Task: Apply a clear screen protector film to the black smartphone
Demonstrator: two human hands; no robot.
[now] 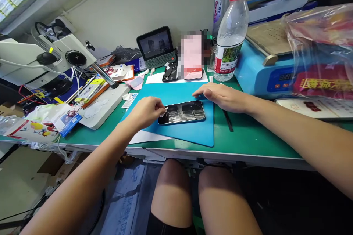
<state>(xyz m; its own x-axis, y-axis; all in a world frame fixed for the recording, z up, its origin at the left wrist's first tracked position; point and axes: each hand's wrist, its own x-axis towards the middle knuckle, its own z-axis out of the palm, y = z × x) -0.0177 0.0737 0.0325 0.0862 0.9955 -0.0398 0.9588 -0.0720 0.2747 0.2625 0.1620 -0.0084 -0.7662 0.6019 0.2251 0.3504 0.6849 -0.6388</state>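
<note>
A smartphone (183,113) lies screen up on a blue mat (202,136), its dark glass streaked with reflections. At its left end my left hand (149,112) is closed in a pinch on a small white piece (164,111), which looks like tissue or a wipe and meets the phone's corner. My right hand (224,97) rests beyond the phone's upper right corner, palm down, with its fingers stretched to the left and nothing visible in them. A thin black strip (228,121) lies on the green table by that wrist.
A microscope (74,58) with a white base stands left. Behind the mat are a smart display (156,47), a pink-screened phone (192,57) and a red-capped bottle (231,36). A blue machine (256,69) and a plastic bag (322,55) stand right.
</note>
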